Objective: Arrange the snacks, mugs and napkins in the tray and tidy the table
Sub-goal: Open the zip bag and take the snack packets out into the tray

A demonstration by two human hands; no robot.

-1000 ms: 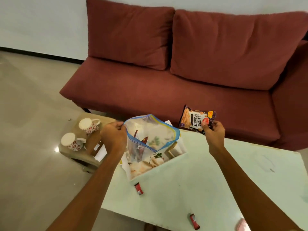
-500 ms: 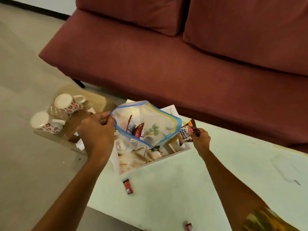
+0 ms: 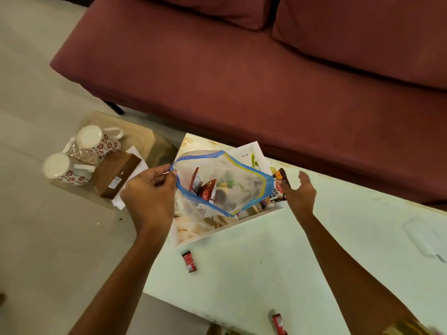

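My left hand (image 3: 148, 197) pinches the clear blue-rimmed plastic zip bag (image 3: 225, 187); my right hand (image 3: 301, 192), now spread empty, has released the dark salted-peanuts packet (image 3: 278, 187) beside it, that snack apparently stowed.

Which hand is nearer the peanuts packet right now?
Right. The right hand is open directly beside the peanuts packet; the left hand pinches the zip bag at its rim, across the bag from it.

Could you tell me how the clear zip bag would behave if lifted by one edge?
Probably floppy: the zip bag sags where the left hand pinches its blue rim. Likely light, with only a few sachets inside. They may slide out, since its mouth gapes open.
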